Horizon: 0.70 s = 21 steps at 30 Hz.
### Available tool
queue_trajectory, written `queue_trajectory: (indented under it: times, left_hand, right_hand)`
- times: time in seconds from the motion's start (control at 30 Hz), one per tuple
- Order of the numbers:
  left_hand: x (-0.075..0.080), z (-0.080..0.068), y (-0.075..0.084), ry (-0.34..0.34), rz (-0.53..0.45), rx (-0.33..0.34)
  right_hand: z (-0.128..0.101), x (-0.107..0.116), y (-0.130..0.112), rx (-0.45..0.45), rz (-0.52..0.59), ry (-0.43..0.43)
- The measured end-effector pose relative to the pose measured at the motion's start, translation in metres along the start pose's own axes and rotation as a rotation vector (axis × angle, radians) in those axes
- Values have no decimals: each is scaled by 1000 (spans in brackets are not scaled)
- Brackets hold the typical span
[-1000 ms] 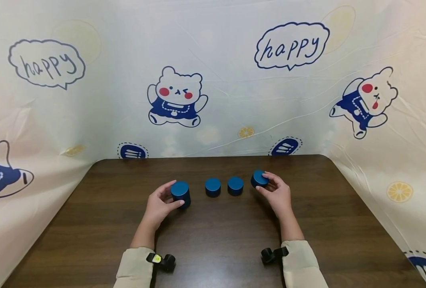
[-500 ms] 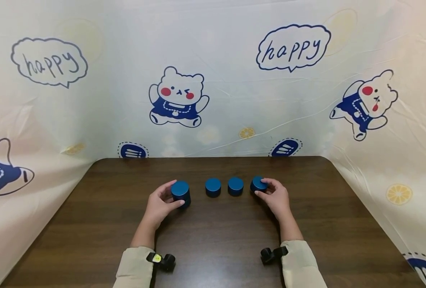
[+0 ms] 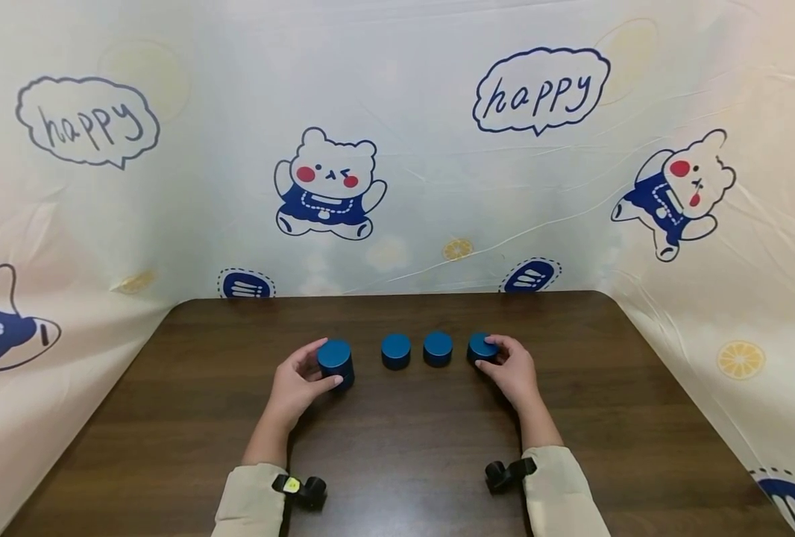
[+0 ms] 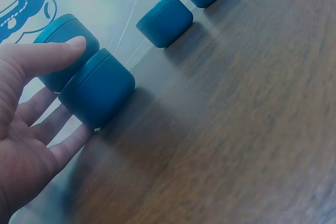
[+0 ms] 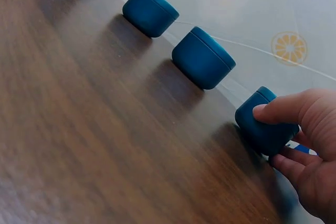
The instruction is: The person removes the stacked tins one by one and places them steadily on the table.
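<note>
the left hand (image 3: 295, 384) curls its fingers (image 4: 50, 56) round a stack of two blue tins (image 3: 335, 362), midway across the desk (image 3: 397, 447). the right hand (image 3: 513, 367) grips the single tin (image 3: 481, 347) ending the row. these look light, rigid, smooth; best held by the sides.

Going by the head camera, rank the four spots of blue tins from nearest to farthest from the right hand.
1. The far-right tin, gripped by the right hand.
2. The right-of-middle tin, just to its left.
3. The left-of-middle tin, next along the row.
4. The stacked tins at the left end, held by the left hand.
</note>
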State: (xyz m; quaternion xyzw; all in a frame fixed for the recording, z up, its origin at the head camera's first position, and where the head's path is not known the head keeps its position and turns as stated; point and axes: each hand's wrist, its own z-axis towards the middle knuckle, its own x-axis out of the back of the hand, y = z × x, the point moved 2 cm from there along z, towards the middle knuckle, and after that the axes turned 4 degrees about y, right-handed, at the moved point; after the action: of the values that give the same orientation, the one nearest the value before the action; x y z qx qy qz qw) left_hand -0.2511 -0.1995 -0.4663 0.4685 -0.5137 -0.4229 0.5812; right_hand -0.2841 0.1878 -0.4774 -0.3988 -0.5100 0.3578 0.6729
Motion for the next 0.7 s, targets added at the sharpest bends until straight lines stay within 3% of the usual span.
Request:
queue_trajectory:
  times: [0.43,0.7]
  left_hand:
    - [0,-2,0,2,-3,-9]
    - [0,-2,0,-2,-1,6]
  right_hand:
    - [0,-2,-1,16,-27,-3]
    - [0,0,-1,-15,22,1]
